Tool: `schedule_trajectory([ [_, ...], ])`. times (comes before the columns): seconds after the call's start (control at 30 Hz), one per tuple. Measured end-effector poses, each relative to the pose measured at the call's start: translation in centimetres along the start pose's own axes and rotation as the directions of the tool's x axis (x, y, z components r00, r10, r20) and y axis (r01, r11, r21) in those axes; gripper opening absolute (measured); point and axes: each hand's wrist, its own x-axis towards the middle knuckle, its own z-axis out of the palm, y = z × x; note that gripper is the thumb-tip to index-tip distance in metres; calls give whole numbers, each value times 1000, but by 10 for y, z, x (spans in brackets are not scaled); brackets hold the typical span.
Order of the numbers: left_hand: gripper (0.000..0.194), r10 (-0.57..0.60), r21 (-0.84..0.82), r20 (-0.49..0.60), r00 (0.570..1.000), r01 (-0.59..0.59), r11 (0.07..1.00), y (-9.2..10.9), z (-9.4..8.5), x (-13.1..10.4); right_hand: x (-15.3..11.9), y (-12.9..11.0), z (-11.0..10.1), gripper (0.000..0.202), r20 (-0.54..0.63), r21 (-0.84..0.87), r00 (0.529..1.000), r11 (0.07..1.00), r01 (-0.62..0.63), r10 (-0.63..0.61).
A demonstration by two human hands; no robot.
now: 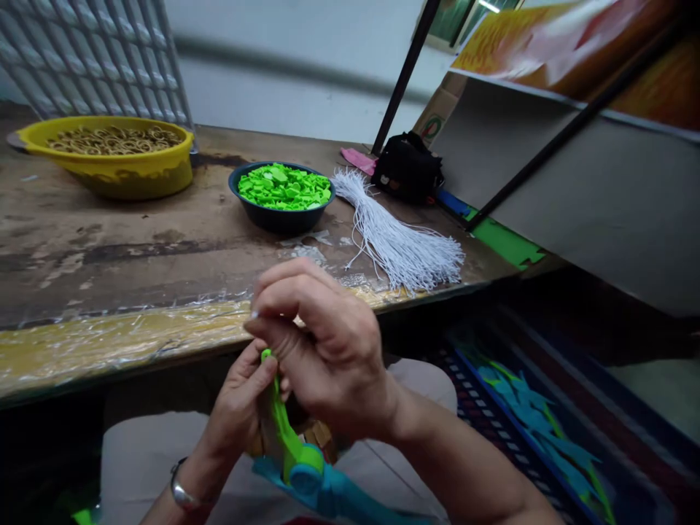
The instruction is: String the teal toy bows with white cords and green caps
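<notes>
A green and blue plastic piece (pixel 306 467) hangs below my hands over my lap. My left hand (pixel 240 401) pinches its green upper end between thumb and fingers. Just above and to the right, my right hand (pixel 328 350) is raised with thumb and index finger pressed together; a tiny white tip shows between them. My right hand partly hides the green part. On the table, a dark bowl (pixel 284 219) holds small green plastic pieces, and a bundle of white strings (pixel 399 240) lies to its right.
A yellow basin (pixel 131 175) of brass-coloured rings stands at the left of the table (pixel 120 270). A black bag (pixel 407 168) sits at the back right. Down at the right, a blue tray (pixel 492 408) holds blue and green pieces. A metal post rises behind the table.
</notes>
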Motion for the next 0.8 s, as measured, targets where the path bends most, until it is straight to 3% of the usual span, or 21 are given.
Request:
schedule_trajectory([
  [0.07, 32, -62, -50, 137, 989, 69, 996, 7, -1, 0, -7, 14, -1, 21, 1, 27, 993, 993, -114, 114],
  [0.17, 23, -105, -93, 274, 956, 135, 986, 12, -3, 0, -32, 44, -1, 19, -3, 42, 944, 943, -330, 331],
  [0.27, 26, -131, -79, 252, 959, 155, 985, 9, -2, -1, -59, 58, -3, 16, 15, 58, 915, 913, -404, 404],
  [0.37, 28, -144, -37, 183, 972, 153, 987, 4, 1, 1, -75, 52, -7, 15, 90, 80, 912, 910, -406, 399],
  [0.47, 27, -150, -2, 144, 978, 152, 988, 0, 4, 3, -80, 44, -10, 13, 165, 106, 913, 914, -392, 372],
  [0.57, 28, -149, 1, 152, 977, 150, 989, 1, 8, 2, -78, 42, -11, 9, 140, 129, 898, 892, -433, 416],
  [0.67, 26, -130, -24, 162, 978, 136, 990, 7, 14, -2, -76, 46, -9, 7, 111, 230, 833, 801, -552, 542],
  [0.8, 19, -114, -28, 190, 975, 121, 992, 12, 16, -5, -77, 51, -3, 25, 181, 463, 732, 600, -652, 656],
])
